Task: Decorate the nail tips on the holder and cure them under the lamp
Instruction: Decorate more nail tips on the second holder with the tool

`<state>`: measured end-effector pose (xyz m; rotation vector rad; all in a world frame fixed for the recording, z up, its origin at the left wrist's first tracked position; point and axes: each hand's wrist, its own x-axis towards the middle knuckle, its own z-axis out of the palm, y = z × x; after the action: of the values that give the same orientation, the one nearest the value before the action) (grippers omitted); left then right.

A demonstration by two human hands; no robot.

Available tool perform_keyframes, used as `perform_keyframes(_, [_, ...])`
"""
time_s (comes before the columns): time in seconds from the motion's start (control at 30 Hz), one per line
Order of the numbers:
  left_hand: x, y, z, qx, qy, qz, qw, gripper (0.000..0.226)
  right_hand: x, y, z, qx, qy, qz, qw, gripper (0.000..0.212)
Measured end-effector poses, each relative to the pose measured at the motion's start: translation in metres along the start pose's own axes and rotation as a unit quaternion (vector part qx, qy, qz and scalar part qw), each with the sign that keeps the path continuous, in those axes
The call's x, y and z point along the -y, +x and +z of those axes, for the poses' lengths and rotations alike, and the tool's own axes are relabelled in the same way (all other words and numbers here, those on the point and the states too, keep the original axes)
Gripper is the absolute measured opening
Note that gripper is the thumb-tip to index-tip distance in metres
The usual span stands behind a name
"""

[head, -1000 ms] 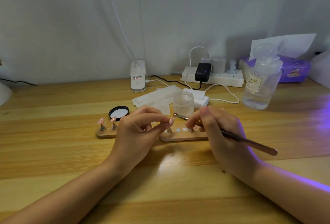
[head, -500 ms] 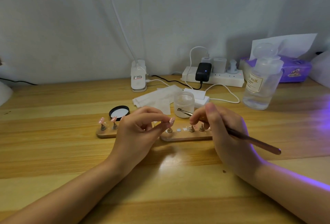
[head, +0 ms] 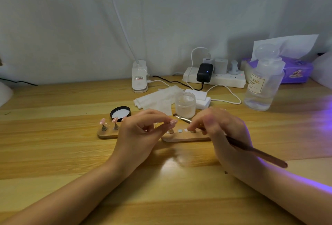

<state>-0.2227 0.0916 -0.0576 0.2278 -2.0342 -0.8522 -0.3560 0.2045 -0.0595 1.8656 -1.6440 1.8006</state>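
Step in hand, as judged: working on one nail tip lifted clear of the holder.

Left hand (head: 142,133): thumb and forefinger pinch a pale pink, glossy, almond-shaped nail tip (head: 173,122), raised just above the long light-wood holder (head: 183,136). Advice: keep the pinch at the tip's underside, so the coated face stays untouched.

Right hand (head: 222,131): fingers curled round a slim brown-handled metal tool (head: 255,151), its small rounded end close beside the tip. Advice: rest the wrist on the pale wooden table (head: 53,149) and bring the end in lightly.

Holder: near mid-table, partly hidden by both hands; two pink tips on pegs at its left end, round white pads and bare pegs toward the right.

Small frosted jar (head: 185,105): open, just behind the holder.
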Motion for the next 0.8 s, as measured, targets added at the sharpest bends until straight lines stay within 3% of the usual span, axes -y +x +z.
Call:
perform_keyframes(0.1, [0.0000, -0.0002, -0.0002, 0.004, 0.002, 0.008, 1.000, 0.014, -0.0005, -0.0012, 0.0005, 0.008, -0.015, -0.023, 1.000, 0.039])
perform_keyframes(0.27, [0.0009, 0.0001, -0.0010, 0.000, 0.010, -0.004, 1.000, 0.010, -0.0025, -0.0013, -0.0038, -0.022, 0.040, 0.074, 0.996, 0.038])
perform_keyframes(0.4, [0.0022, -0.0002, -0.0006, -0.002, 0.012, -0.008, 1.000, 0.011, 0.0004, -0.0001, -0.0010, 0.000, -0.018, 0.016, 1.000, 0.032])
perform_keyframes(0.53, [0.0020, -0.0002, -0.0009, -0.002, 0.009, -0.012, 1.000, 0.015, -0.0002, -0.0004, -0.0003, 0.035, -0.045, -0.047, 0.997, 0.039])
perform_keyframes(0.7, [0.0005, -0.0003, -0.0007, -0.007, 0.011, -0.018, 1.000, 0.012, -0.0016, -0.0008, -0.0042, -0.004, 0.023, 0.082, 0.996, 0.041])
perform_keyframes(0.8, [-0.0005, -0.0002, 0.0000, -0.012, 0.005, -0.028, 1.000, 0.016, -0.0009, -0.0004, -0.0033, 0.005, 0.014, 0.067, 0.998, 0.038])
